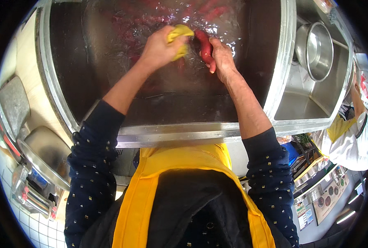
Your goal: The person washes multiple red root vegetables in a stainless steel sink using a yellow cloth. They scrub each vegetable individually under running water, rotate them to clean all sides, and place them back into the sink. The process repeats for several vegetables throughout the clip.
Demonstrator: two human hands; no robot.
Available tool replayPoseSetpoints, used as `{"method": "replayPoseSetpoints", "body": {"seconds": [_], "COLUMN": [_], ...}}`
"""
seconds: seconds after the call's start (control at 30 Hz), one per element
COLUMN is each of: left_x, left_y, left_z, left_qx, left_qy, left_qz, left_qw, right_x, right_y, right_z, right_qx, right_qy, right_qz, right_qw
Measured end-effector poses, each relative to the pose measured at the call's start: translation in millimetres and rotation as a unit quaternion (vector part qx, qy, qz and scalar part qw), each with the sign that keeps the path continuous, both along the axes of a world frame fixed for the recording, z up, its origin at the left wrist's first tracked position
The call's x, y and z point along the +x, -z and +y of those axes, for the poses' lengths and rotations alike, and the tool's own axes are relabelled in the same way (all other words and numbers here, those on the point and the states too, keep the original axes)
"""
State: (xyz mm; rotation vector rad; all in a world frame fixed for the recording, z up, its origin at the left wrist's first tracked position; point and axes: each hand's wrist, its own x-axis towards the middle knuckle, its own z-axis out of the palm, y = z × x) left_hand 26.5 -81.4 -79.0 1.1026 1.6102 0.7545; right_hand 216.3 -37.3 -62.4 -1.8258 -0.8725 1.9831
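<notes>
Over a large metal sink (177,128) of murky water, my left hand (159,46) grips a yellow cloth (180,32), blurred by motion. My right hand (223,56) holds a curved red root vegetable (205,46), which looks like a sweet potato, by its right side and lower end. The cloth sits just left of the vegetable's upper end; a narrow gap seems to part them. More red vegetables (216,13) lie in the water beyond my hands, partly hidden by ripples and glare.
To the right, a second metal basin (298,107) holds a round steel bowl (320,51). Another person (348,136) in white and yellow stands past it. On the left are a large metal pan (47,148) and a metal scoop or tray (13,104).
</notes>
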Motion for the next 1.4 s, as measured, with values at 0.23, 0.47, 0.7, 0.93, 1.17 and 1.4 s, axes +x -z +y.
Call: {"method": "replayPoseSetpoints", "body": {"seconds": [0.23, 0.47, 0.7, 0.93, 1.17, 1.4], "left_x": [55, 52, 36, 53, 9, -6], "left_y": [-40, -39, -33, 2, 9, 5], "left_z": [2, 23, 56, 22, 19, 10], "left_qx": [0.163, 0.125, -0.016, 0.125, 0.198, 0.035], "left_qy": [0.046, -0.019, -0.009, 0.002, 0.020, 0.110], "left_qz": [0.166, 0.163, 0.334, 0.078, 0.180, 0.022], "left_qw": [0.971, 0.979, 0.942, 0.989, 0.963, 0.993], "right_x": [-9, -11, -7, -12, 22, -13], "right_y": [-10, -21, -29, -37, -70, -55], "right_z": [-18, -1, -13, -13, 13, 17], "right_qx": [-0.072, -0.042, -0.065, -0.033, -0.025, 0.433], "right_qy": [0.042, 0.077, 0.022, 0.008, -0.124, -0.390], "right_qz": [0.025, 0.063, 0.085, 0.108, 0.090, -0.081], "right_qw": [0.996, 0.994, 0.994, 0.994, 0.988, 0.809]}}
